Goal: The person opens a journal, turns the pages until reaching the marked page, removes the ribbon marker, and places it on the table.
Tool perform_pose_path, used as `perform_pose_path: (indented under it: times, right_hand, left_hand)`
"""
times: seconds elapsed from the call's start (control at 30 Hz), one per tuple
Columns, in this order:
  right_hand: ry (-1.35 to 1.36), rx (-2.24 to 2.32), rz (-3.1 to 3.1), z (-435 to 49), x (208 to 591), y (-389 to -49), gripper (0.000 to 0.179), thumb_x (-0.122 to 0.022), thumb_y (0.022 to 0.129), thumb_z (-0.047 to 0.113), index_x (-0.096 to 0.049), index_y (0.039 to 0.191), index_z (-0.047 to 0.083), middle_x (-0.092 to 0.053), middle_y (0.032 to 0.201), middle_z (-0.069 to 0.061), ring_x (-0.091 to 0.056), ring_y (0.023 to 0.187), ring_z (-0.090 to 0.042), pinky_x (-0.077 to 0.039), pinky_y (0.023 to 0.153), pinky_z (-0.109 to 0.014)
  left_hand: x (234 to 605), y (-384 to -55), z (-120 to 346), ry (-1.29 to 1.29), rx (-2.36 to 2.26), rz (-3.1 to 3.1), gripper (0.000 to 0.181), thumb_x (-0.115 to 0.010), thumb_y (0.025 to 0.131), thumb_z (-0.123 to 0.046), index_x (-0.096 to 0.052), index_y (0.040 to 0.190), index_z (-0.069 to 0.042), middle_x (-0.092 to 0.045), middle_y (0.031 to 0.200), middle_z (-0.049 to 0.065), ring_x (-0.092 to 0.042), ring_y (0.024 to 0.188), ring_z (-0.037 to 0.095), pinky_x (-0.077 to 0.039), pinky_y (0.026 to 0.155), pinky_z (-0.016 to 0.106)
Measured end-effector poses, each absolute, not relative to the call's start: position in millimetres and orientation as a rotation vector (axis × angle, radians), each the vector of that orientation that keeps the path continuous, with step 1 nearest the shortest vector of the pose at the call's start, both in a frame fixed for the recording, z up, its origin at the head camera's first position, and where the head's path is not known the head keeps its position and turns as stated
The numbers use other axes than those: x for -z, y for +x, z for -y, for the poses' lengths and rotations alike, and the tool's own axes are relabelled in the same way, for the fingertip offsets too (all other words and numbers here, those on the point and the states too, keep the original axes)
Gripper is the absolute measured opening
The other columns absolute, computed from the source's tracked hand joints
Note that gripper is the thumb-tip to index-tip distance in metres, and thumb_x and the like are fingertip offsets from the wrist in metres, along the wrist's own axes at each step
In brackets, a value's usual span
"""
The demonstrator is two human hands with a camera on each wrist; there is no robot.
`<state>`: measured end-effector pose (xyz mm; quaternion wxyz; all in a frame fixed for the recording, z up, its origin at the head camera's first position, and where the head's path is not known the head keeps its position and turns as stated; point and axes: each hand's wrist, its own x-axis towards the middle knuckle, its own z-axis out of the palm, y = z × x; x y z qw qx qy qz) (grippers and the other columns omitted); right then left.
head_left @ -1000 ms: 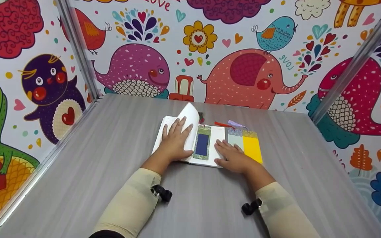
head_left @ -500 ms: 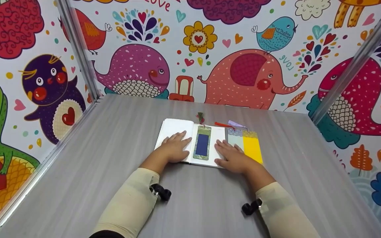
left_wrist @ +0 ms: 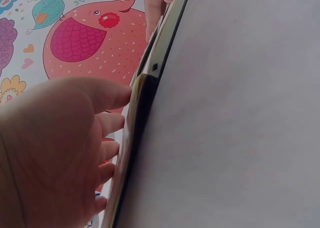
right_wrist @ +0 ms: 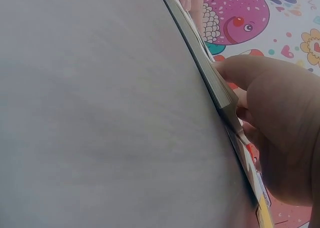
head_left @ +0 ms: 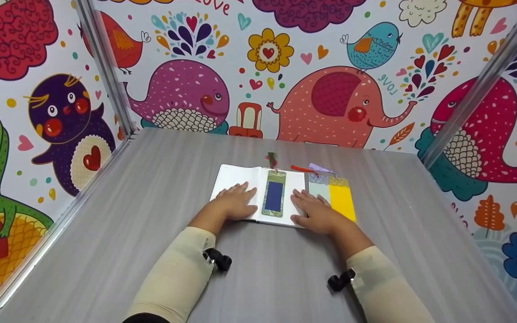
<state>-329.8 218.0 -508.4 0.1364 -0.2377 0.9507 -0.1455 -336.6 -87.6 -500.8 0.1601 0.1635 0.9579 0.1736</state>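
An open book [head_left: 237, 174] with blank white pages lies flat on the table. On its right page is a green bookmark [head_left: 275, 194] with a dark blue middle and a green-and-red tassel [head_left: 272, 159] past the top edge. My left hand [head_left: 235, 202] rests on the left page, fingers spread and straight. My right hand [head_left: 316, 211] lies on the right page's outer edge, fingers extended. In the left wrist view the left thumb and fingertips [left_wrist: 111, 150] press on the page. The right wrist view shows the right hand [right_wrist: 280, 123] above the thick page stack [right_wrist: 202, 63].
Right of the book lie a pale bookmark [head_left: 319, 186] and a yellow one [head_left: 342, 202], partly behind the right hand, with a red tassel [head_left: 302, 169] and a lilac tassel [head_left: 321, 168]. The grey table [head_left: 159, 179] meets cartoon-printed walls [head_left: 303, 49] at its back and sides.
The raised page on the left has come down flat. My left hand has lowered toward me with it, uncovering the bookmark's tassel. The right hand has stayed in place.
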Motion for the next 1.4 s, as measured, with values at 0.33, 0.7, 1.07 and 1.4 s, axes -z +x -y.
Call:
perform_pose_path:
  times: [0.33, 0.7, 1.07, 1.4]
  right_hand:
    - [-0.647, 0.433, -2.806, -201, 503, -335, 0.082, -0.063, 0.1, 0.058, -0.034, 0.17, 0.025, -0.028, 0.179, 0.003, -0.02, 0.169, -0.026, -0.009, 0.136, -0.061]
    - [-0.702, 0.4, -2.907, -147, 504, -348, 0.077, -0.058, 0.102, 0.067, -0.04, 0.167, 0.03, -0.038, 0.175, 0.003, -0.03, 0.165, -0.026, -0.015, 0.135, -0.063]
    - [-0.707, 0.28, -2.919, -139, 508, -350, 0.069, -0.054, 0.105, 0.064, -0.046, 0.164, 0.031, -0.041, 0.174, 0.001, -0.033, 0.164, -0.027, -0.02, 0.133, -0.066]
    - [-0.603, 0.314, -2.889, -171, 511, -346, 0.071, -0.055, 0.104, 0.065, -0.04, 0.166, 0.035, -0.034, 0.177, 0.005, -0.024, 0.168, -0.025, -0.013, 0.135, -0.064]
  left_hand:
    - [498, -338, 88, 0.451, -0.477, -2.699, 0.075, -0.047, 0.105, -0.05, -0.025, 0.172, -0.023, -0.011, 0.183, 0.009, -0.008, 0.17, 0.035, -0.008, 0.136, 0.061]
    - [515, -349, 90, 0.462, -0.457, -2.712, 0.077, -0.046, 0.105, -0.056, -0.023, 0.173, -0.028, -0.01, 0.183, 0.005, -0.007, 0.17, 0.033, -0.007, 0.136, 0.061]
    - [519, -353, 90, 0.445, -0.439, -2.701, 0.076, -0.046, 0.106, -0.057, -0.021, 0.173, -0.03, -0.008, 0.183, 0.003, -0.006, 0.171, 0.031, -0.006, 0.136, 0.061]
    - [518, -353, 90, 0.45, -0.441, -2.7, 0.077, -0.046, 0.105, -0.057, -0.021, 0.173, -0.03, -0.008, 0.183, 0.004, -0.007, 0.171, 0.032, -0.006, 0.136, 0.062]
